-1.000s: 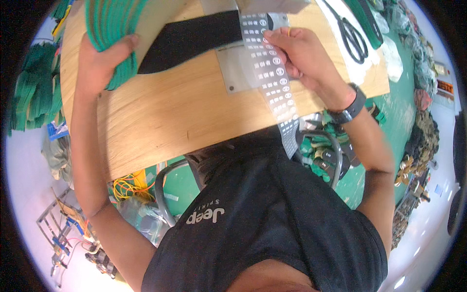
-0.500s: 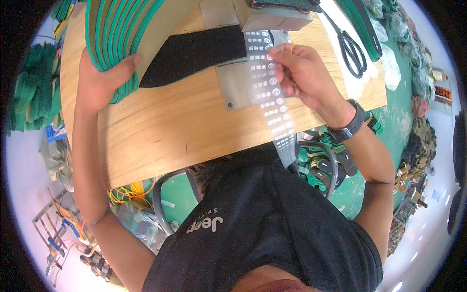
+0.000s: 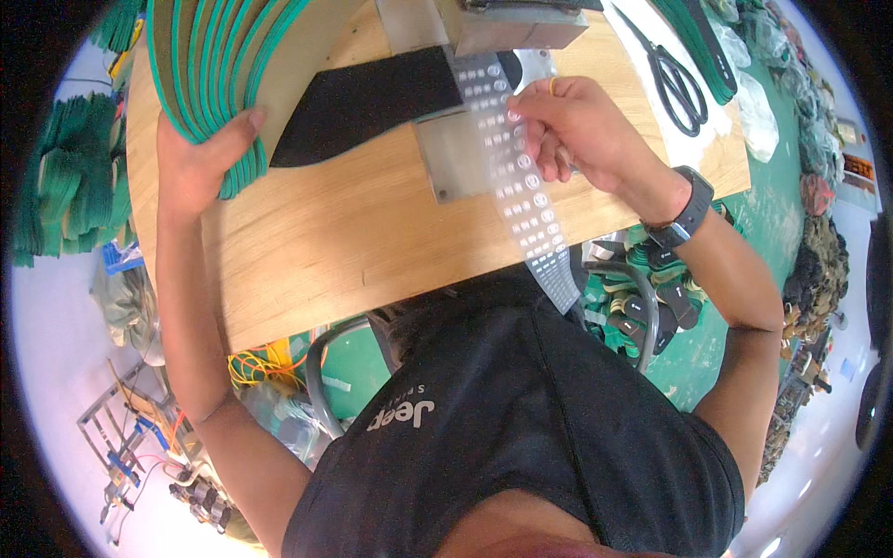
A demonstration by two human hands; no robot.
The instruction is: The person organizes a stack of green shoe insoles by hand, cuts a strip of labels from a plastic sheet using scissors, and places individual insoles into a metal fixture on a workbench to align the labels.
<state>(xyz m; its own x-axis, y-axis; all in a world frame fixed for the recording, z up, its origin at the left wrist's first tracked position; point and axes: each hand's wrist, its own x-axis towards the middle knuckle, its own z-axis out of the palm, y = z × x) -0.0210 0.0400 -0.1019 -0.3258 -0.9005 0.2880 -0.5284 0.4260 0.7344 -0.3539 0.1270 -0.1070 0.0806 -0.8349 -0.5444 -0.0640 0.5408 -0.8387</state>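
Note:
A fanned stack of green-edged insoles [image 3: 202, 79] is gripped at its lower end by my left hand [image 3: 197, 172], thumb over the near side. Next to it a black insole [image 3: 367, 102] lies flat on the wooden table, its far right end by a metal press block [image 3: 521, 30]. My right hand [image 3: 591, 135] pinches the right edge of a translucent strip of printed transfer labels [image 3: 523, 200] between thumb and forefinger. This strip runs from the block over the metal plate [image 3: 451, 158], across the near table edge and down toward my lap.
Black scissors [image 3: 677, 93] lie on white paper at the right of the table. More dark insoles [image 3: 698, 46] sit beyond them. Below the table's right side is a pile of insoles [image 3: 651, 302] near a grey chair arm [image 3: 642, 279]. Stacked green pieces [image 3: 74, 186] stand at far left.
The view has shifted slightly. My right hand still pinches the label strip beside the block, and my left hand keeps its grip on the insole stack.

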